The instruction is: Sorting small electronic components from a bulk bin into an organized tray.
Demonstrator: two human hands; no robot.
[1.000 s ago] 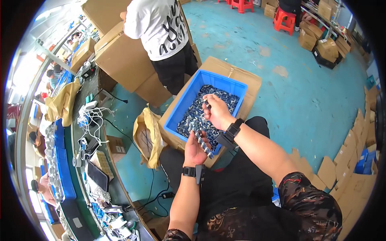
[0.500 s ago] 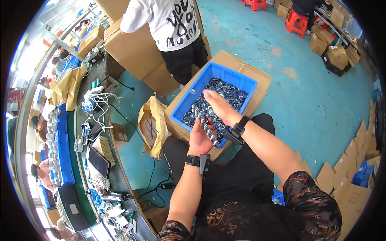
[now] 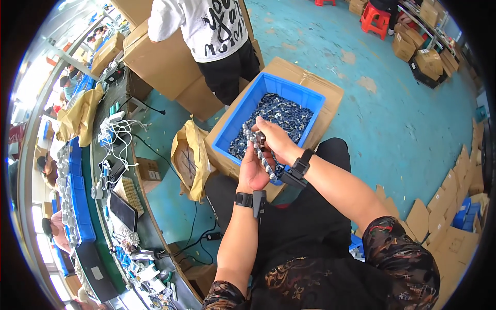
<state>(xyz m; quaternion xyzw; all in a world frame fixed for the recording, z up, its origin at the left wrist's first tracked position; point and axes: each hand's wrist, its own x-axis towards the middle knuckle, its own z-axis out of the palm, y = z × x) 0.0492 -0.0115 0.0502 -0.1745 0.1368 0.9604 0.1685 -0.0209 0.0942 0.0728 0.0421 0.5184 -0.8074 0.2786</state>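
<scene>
A thin strip of small circuit boards [image 3: 265,163], dotted with pale metallic parts, slants over the near part of a blue plastic bin [image 3: 239,111]. My left hand [image 3: 252,171] is closed round its lower half. At the strip's upper part, my right hand [image 3: 279,140] has its thumb up and its fingers curled against the strip; its fingertips are partly hidden. Many small dark-blue board pieces [image 3: 287,114] fill the bin below both hands.
The bin stands on a cardboard box [image 3: 328,101] before my knees. Left of it sits an open yellow sack [image 3: 190,160]. A cluttered workbench [image 3: 150,227] with cables runs along my left. A person in a white shirt [image 3: 222,31] stands beyond; flattened cardboard [image 3: 442,212] lies right.
My right hand has come down and inward from above the bin onto the strip, its fingers curling. The left hand keeps its hold. The whole view has shifted slightly.
</scene>
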